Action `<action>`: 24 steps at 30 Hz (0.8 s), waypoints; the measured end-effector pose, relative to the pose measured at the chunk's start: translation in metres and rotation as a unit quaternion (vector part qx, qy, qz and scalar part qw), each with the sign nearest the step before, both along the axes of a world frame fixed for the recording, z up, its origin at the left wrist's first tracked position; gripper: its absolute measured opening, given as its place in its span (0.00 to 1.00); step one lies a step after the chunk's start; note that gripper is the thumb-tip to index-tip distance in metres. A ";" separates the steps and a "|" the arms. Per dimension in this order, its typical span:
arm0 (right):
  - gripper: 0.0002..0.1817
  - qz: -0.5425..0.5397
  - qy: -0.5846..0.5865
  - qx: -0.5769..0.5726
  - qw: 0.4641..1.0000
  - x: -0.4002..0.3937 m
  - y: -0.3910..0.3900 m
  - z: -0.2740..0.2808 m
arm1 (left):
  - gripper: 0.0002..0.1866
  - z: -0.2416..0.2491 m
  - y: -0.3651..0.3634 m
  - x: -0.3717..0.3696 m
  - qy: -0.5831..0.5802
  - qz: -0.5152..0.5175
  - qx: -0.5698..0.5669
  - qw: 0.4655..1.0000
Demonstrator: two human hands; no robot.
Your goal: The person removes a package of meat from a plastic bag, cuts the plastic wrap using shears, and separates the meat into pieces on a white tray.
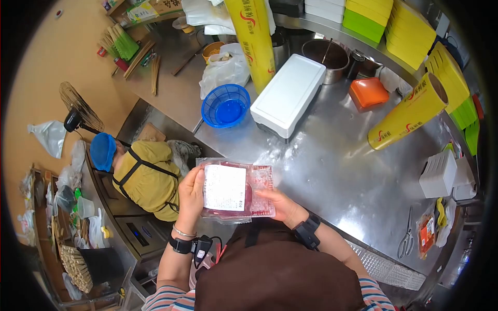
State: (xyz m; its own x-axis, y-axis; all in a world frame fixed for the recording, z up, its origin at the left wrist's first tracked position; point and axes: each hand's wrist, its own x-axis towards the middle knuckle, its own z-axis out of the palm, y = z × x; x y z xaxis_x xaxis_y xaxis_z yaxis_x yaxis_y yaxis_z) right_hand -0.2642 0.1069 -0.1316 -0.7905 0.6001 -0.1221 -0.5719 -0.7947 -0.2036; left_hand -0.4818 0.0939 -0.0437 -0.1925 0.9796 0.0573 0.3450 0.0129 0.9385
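A clear vacuum-sealed pack of dark red food [249,199] with a white printed label [225,187] is held up in front of my body, near the counter's front edge. My left hand [192,193] grips its left side, the thumb lying near the label's edge. At the other end, my right hand [280,204] pinches the right side of the pack, thumb on top. Fingers under the pack are hidden. Beyond it on the steel counter sit a blue plastic basket [225,106] and a white lidded box [288,93].
Two yellow cling film rolls [407,111] stand or lean on the counter [332,171]. Scissors [406,238] lie at the right beside packaged goods [427,230]. A metal pot [327,59] and an orange container [369,93] are farther back. A co-worker in yellow [148,176] is bent over at left.
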 end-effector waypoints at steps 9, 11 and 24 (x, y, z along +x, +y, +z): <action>0.22 -0.002 -0.092 -0.047 0.995 0.016 -0.013 0.014 | 0.13 0.020 -0.034 0.026 0.077 -0.013 0.034 0.996; 0.22 0.009 -0.112 -0.030 0.993 0.022 -0.016 0.009 | 0.13 0.022 -0.040 0.034 0.118 -0.049 0.099 0.987; 0.23 0.093 -0.139 0.117 0.979 0.033 -0.040 0.002 | 0.19 0.027 -0.084 0.044 -0.039 -0.022 -0.081 0.996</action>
